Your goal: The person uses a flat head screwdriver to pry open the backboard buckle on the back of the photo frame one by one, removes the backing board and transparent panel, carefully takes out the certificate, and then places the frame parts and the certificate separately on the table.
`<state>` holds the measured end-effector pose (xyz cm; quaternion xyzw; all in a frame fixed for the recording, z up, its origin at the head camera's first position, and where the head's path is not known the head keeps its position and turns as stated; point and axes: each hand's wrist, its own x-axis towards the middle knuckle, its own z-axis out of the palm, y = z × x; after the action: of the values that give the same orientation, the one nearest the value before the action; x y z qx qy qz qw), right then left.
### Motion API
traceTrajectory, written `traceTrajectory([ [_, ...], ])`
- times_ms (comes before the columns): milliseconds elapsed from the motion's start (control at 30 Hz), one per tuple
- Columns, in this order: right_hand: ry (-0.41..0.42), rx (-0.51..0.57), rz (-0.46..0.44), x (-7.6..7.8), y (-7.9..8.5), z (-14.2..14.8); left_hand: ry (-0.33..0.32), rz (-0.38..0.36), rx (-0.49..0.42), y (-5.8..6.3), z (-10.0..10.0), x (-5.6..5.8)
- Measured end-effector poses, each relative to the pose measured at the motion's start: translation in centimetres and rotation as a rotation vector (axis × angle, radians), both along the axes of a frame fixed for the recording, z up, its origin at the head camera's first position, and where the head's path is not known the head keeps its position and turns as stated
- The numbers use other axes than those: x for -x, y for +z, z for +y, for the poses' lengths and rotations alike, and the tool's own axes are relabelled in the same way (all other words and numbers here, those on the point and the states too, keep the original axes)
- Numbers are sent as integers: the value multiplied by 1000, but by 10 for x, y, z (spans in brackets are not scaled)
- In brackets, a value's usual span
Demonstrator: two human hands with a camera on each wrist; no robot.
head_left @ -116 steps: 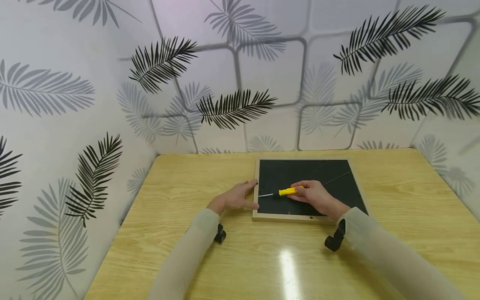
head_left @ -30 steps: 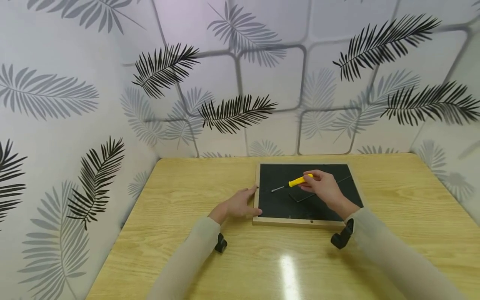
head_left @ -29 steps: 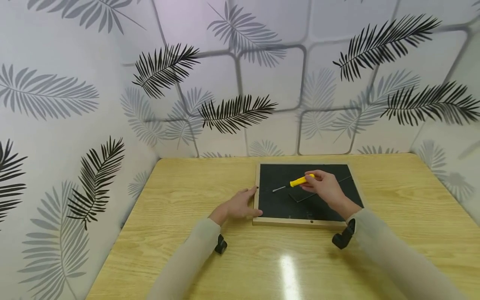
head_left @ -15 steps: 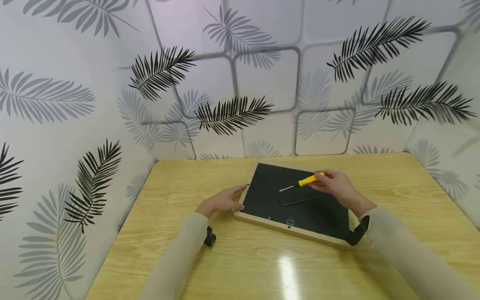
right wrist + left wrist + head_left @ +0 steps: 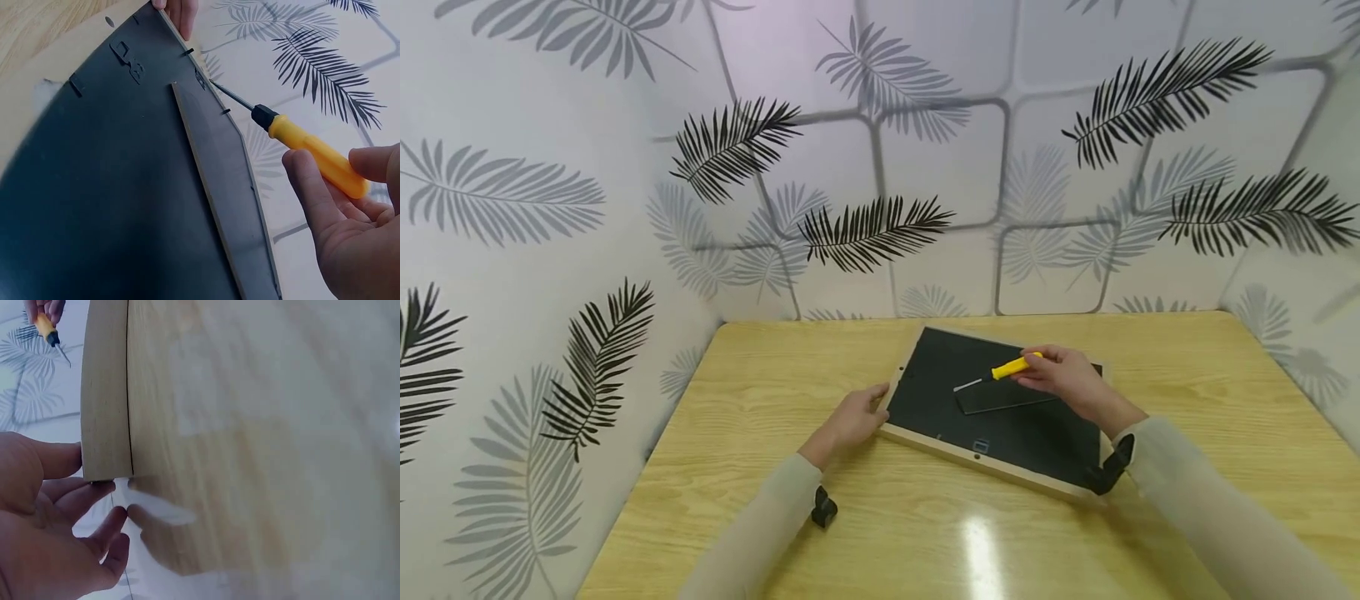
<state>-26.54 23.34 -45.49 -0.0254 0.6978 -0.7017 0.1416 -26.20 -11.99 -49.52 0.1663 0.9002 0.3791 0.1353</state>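
Observation:
A picture frame [image 5: 1000, 469] with a pale wooden border lies back side up on the table, turned at an angle. Its black backing board [image 5: 940, 383] carries a folded stand leg [image 5: 203, 181] and small dark tabs along the edge. My left hand [image 5: 852, 419] grips the frame's near left corner; in the left wrist view its thumb and fingers are bent about the wooden end. My right hand [image 5: 1071, 379] holds a yellow-handled screwdriver [image 5: 1011, 367] between thumb and fingers, above the board. The screwdriver's thin metal shaft points left, and its tip looks apart from the board.
The light wood-grain table [image 5: 790, 367] extends around the frame and meets a wall [image 5: 820, 283] with leaf-patterned covering at the back and left. Black wrist cameras [image 5: 824, 507] sit at both cuffs. A light reflection shines on the near tabletop.
Earlier the screwdriver tip was at the frame's left edge; it has since lifted away to the right. The frame has turned clockwise, its near right corner swinging toward me. My left hand shifted with it.

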Motion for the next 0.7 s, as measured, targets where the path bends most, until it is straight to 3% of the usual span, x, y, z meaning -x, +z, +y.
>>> traceTrajectory([
  [233, -9, -3, 20, -2, 8, 4, -180, -41, -54, 2, -13, 30],
  [333, -3, 5, 21, -1, 8, 0, -199, -29, -56, 5, -18, 40],
  [433, -5, 16, 17, 1, 8, -3, -100, 79, 75, 8, -12, 40],
  [533, -2, 32, 14, 2, 7, -5, 61, 171, 269, 7, -1, 25],
  [600, -1, 44, 12, 2, 6, -6, 138, 160, 334, 5, 7, 9],
  [700, 2, 53, 20, 2, 5, -7, 197, 74, 277, 7, 17, -13],
])
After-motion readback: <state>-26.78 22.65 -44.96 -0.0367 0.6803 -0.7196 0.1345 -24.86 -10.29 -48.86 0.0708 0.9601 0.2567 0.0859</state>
